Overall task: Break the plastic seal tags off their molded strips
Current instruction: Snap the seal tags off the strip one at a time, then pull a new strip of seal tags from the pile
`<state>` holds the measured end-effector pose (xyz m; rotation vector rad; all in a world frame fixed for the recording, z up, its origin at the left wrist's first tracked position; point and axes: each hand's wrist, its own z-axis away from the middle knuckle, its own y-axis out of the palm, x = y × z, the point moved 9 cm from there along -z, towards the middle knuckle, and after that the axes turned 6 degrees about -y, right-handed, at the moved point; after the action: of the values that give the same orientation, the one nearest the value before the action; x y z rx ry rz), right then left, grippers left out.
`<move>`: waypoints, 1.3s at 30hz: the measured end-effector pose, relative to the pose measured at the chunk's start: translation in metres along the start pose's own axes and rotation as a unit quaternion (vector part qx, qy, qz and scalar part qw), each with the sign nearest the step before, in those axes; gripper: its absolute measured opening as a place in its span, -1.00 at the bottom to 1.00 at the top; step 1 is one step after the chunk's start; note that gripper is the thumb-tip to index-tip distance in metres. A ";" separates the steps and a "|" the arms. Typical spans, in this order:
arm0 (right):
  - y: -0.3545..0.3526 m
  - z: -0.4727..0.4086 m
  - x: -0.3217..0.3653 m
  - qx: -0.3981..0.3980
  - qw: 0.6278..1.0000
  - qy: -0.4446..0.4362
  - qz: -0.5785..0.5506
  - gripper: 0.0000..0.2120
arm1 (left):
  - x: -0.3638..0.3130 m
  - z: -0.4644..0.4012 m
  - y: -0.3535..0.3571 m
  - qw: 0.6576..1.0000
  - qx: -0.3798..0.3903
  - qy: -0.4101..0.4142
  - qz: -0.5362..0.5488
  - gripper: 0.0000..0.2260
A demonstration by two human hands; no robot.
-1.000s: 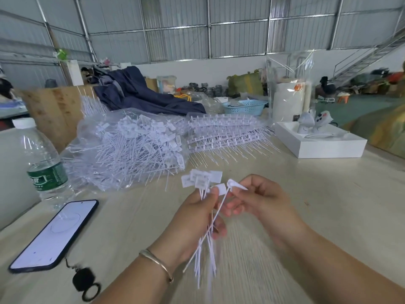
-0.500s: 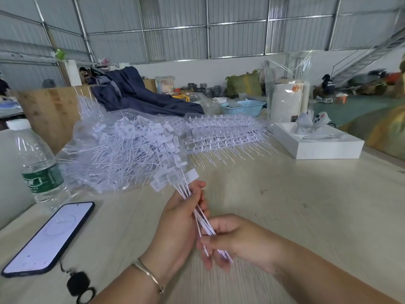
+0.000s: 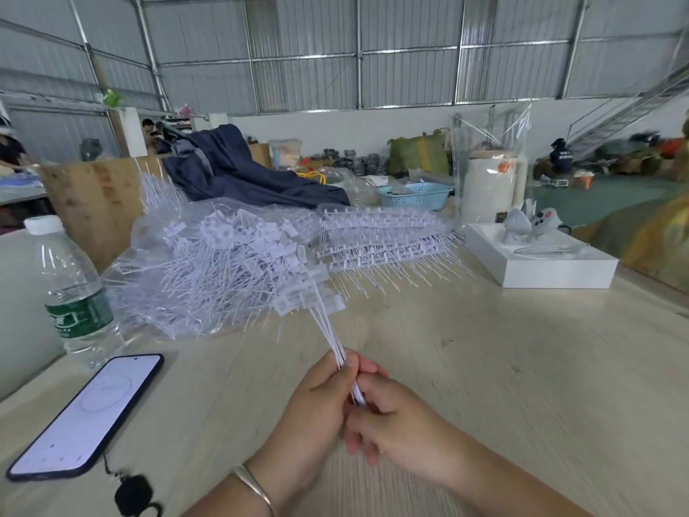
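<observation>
Above the table, both hands pinch the seal tags.

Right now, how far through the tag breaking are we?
Done: a large heap of loose tags lies on a clear bag. In hand: the left hand and right hand both grip a small bundle of separated tags by the tails. Left: a stack of unbroken strips behind, so plenty remains.
</observation>
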<state>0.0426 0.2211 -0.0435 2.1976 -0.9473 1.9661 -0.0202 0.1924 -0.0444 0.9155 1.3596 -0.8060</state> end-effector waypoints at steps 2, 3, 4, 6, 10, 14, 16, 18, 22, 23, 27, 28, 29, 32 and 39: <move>-0.009 -0.004 -0.003 -0.009 1.000 0.017 0.011 -0.88 | -0.007 -0.007 -0.012 0.999 -0.035 -0.014 0.017 -0.71; -0.019 -0.010 -0.004 -0.025 0.999 0.028 0.023 -0.84 | -0.014 -0.013 -0.025 0.997 -0.072 -0.012 0.035 -0.71; -0.030 -0.017 -0.006 -0.043 0.997 0.039 0.043 -0.82 | -0.024 -0.020 -0.040 0.993 -0.107 -0.005 0.046 -0.72; -0.058 -0.035 -0.008 -0.087 0.990 0.061 0.095 -0.83 | -0.047 -0.031 -0.071 0.987 -0.159 -0.004 0.001 -0.74; -0.103 -0.086 -0.011 -0.179 0.974 0.094 0.103 -0.90 | -0.100 -0.059 -0.124 0.950 -0.233 -0.016 -0.207 -0.76; -0.103 -0.151 -0.027 -0.223 0.962 0.120 0.098 -0.94 | -0.144 -0.097 -0.152 0.855 -0.298 -0.013 -0.424 -0.59; -0.093 -0.183 -0.038 -0.232 0.958 0.131 0.107 -0.90 | -0.156 -0.114 -0.156 0.745 -0.318 0.002 -0.586 -0.45; -0.084 -0.211 -0.046 -0.242 0.956 0.132 0.096 -0.94 | -0.154 -0.132 -0.152 0.638 -0.293 0.017 -0.712 -0.29; -0.075 -0.251 -0.059 -0.232 0.959 0.132 0.096 -0.84 | -0.123 -0.167 -0.146 0.512 -0.192 -0.004 -0.837 -0.24; -0.075 -0.257 -0.063 -0.223 0.958 0.143 0.108 -0.87 | -0.114 -0.172 -0.145 0.487 -0.170 -0.016 -0.856 -0.26; -0.098 -0.265 -0.065 -0.279 0.939 0.148 0.135 -0.85 | -0.101 -0.180 -0.135 0.377 -0.128 -0.039 -0.917 -0.49; -0.108 -0.263 -0.060 -0.312 0.934 0.132 0.117 -0.84 | -0.104 -0.182 -0.133 0.359 -0.126 -0.043 -0.924 -0.56; -0.116 -0.260 -0.053 -0.342 0.929 0.112 0.085 -0.81 | -0.106 -0.184 -0.131 0.353 -0.128 -0.052 -0.925 -0.63; -0.123 -0.257 -0.038 -0.371 0.925 0.061 -0.058 -0.71 | -0.105 -0.194 -0.125 0.360 -0.129 -0.075 -0.921 -0.74; -0.108 -0.253 0.035 -0.312 0.942 -0.098 -0.080 -0.71 | -0.095 -0.225 -0.122 0.368 -0.124 -0.080 -0.918 -0.78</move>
<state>-0.1319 0.4008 0.0758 2.0226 -1.1656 1.1663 -0.2352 0.3361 0.0433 -1.5668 1.8071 -2.0364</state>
